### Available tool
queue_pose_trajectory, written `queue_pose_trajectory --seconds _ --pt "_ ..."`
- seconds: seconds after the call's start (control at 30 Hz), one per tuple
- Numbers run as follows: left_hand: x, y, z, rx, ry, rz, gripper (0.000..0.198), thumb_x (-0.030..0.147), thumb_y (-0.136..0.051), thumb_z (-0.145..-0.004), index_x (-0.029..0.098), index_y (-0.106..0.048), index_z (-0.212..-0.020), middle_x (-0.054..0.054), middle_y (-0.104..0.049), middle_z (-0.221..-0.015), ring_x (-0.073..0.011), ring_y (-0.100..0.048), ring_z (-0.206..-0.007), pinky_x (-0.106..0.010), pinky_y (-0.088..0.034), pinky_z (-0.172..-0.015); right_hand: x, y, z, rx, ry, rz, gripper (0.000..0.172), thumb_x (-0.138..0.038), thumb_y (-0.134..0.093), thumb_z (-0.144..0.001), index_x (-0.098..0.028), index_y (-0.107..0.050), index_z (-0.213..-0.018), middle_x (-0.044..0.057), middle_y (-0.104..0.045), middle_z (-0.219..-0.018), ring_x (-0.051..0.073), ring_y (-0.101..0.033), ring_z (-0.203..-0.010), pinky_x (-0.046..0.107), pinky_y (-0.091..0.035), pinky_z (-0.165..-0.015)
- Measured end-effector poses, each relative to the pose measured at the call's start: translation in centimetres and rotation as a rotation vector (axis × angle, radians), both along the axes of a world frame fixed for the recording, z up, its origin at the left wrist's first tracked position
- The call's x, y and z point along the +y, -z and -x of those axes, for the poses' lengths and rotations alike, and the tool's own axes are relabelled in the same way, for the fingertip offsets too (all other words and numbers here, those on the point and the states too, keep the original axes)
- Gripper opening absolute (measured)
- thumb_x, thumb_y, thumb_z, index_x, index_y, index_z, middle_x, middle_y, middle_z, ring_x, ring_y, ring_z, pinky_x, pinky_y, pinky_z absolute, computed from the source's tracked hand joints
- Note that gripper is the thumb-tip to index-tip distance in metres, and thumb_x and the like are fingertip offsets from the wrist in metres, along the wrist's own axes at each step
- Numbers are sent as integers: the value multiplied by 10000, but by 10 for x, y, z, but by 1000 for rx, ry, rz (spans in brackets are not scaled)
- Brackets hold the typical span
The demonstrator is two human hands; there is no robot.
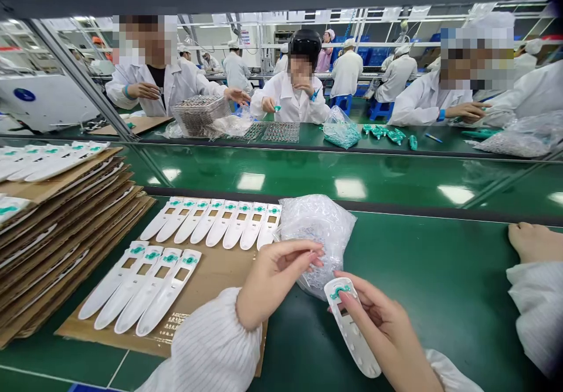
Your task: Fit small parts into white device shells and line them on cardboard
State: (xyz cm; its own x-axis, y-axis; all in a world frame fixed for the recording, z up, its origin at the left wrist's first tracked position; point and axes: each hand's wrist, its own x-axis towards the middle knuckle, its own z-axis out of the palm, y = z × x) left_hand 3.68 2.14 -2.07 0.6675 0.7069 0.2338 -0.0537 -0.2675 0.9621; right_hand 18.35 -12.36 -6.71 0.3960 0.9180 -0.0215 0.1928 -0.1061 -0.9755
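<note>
My right hand (387,321) grips a long white plastic housing (358,345), its thumb lying over the face close to a green part at the upper end. The housing is tilted, with small bumps inside its lower half. My left hand (281,278) is pinched, thumb against fingertips, in front of a clear plastic bag (332,222) of small transparent pieces. Whatever sits between those fingertips is too small to make out. To the left, two rows of similar white housings (169,292) with green parts and rectangular windows lie on a cardboard sheet (224,298).
Stacked cardboard sheets (65,234) bearing more white housings rise at the left. Another person's hand (525,242) rests at the right edge of the green table (422,251). Beyond a green belt (299,175), co-workers sit with bags and green parts (382,132).
</note>
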Motion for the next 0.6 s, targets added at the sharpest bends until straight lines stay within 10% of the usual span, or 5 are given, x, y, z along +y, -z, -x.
queue_pose_trajectory --seconds 0.1,0.33,0.6 --pt "-16 -9 10 -186 25 297 140 222 -677 -941 221 -782 -1034 -51 -805 -926 -179 -777 -846 -242 -648 -747 4 -12 12 154 40 -23 414 -494 -623 -959 -219 -712 -1255 46 -793 -927 216 -747 -832 268 -613 -725" --pt "-28 -17 19 -286 33 420 57 207 -692 -949 198 -736 -984 -48 -805 -975 -126 -770 -850 -155 -618 -755 14 -21 23 198 -35 -133 308 -402 -649 -970 -254 -733 -1227 44 -800 -1056 195 -766 -853 245 -633 -755" --pt "-28 -17 30 -187 -81 80 189 110 -622 -953 224 -772 -971 -18 -785 -945 -118 -744 -856 -157 -617 -758 19 -22 25 125 -16 -143 295 -396 -640 -977 -261 -727 -1224 48 -794 -1106 177 -774 -900 198 -628 -789"
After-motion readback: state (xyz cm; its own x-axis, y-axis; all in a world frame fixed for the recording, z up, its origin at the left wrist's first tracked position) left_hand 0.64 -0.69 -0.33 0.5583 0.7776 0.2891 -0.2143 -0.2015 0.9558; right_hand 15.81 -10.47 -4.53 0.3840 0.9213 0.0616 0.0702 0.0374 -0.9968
